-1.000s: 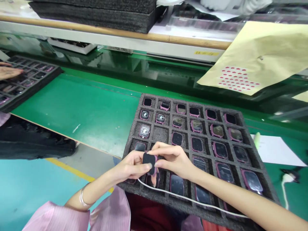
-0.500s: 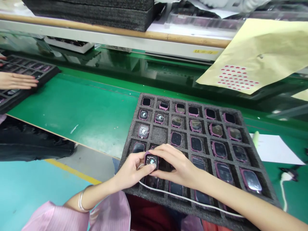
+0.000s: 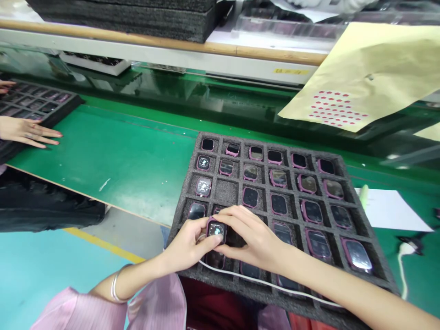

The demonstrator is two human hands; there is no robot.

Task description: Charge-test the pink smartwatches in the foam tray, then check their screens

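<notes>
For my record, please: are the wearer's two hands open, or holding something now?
Left hand: closed, holding the watch.
Right hand: closed, holding the same watch.

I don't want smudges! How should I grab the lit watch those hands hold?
Probably pinch the watch by its purple rim, from the right like the right hand: its flat screen faces up, and the left hand has its thumb on it.

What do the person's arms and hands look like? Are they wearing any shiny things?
The left hand and right hand wear no gloves. A shiny silver bangle circles the left forearm; higher up is a loose pink sleeve with fine lines. The right forearm shows no sleeve or jewellery.
</notes>
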